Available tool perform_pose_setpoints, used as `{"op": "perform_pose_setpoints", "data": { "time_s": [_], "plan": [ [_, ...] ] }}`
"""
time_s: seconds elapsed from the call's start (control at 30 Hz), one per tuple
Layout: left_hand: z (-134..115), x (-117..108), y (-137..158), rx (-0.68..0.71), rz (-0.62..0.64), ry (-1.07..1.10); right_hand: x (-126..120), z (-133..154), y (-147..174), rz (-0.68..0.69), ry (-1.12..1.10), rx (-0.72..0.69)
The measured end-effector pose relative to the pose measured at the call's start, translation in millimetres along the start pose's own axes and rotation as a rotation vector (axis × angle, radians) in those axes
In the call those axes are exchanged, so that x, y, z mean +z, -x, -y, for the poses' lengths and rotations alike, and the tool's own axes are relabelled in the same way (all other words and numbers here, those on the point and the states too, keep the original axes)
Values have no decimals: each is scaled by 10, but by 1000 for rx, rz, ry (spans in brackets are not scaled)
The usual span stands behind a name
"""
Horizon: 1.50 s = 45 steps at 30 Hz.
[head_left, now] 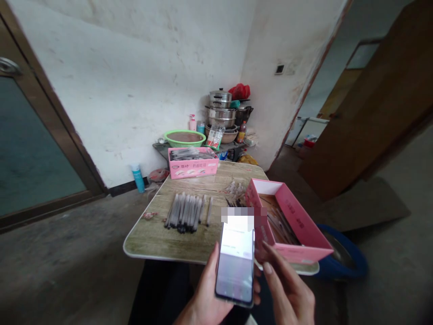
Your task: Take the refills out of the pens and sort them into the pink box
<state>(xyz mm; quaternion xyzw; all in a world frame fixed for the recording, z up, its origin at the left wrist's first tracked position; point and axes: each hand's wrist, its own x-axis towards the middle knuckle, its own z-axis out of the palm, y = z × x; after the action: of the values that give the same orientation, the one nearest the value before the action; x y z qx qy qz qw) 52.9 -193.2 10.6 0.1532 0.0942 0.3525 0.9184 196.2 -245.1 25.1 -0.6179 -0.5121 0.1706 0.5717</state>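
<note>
A smartphone (234,271) with a bright screen rests in my left hand (211,293), the fingers wrapped round its back and edges. Just right of the phone is my right hand (291,289), its fingers stretched out and apart, with nothing visible in them. Beyond the phone, a bundle of slim pens (184,212) with grey barrels and dark tips lies on the wood-patterned table (152,241). To the right stands an open pink box (299,216) with some thin sticks inside. Part of the phone's top is blurred out.
Another pink box (193,168), full of pens, stands at the table's far edge. Small clear pieces (235,187) lie near the middle. Behind are a green basin (185,137) and stacked steel pots (221,110). A blue tub (352,257) sits on the floor at right.
</note>
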Motion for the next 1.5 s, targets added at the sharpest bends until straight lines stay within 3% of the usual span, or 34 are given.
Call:
{"op": "perform_pose_setpoints", "data": {
  "time_s": [0.17,0.37,0.7,1.0,1.5],
  "plan": [
    [-45,21,53,35,-36,-10,44,85,26,60,-3,-22],
    [5,23,61,30,-2,-14,55,176,144,-2,-45,19],
    [147,60,35,-13,9,-10,-123,55,151,21,34,-61],
    [183,-15,16,-17,2,-35,-138,20,158,47,63,-106],
    [174,9,-16,-30,-2,-37,-170,45,143,18,47,-85]
  ]
}}
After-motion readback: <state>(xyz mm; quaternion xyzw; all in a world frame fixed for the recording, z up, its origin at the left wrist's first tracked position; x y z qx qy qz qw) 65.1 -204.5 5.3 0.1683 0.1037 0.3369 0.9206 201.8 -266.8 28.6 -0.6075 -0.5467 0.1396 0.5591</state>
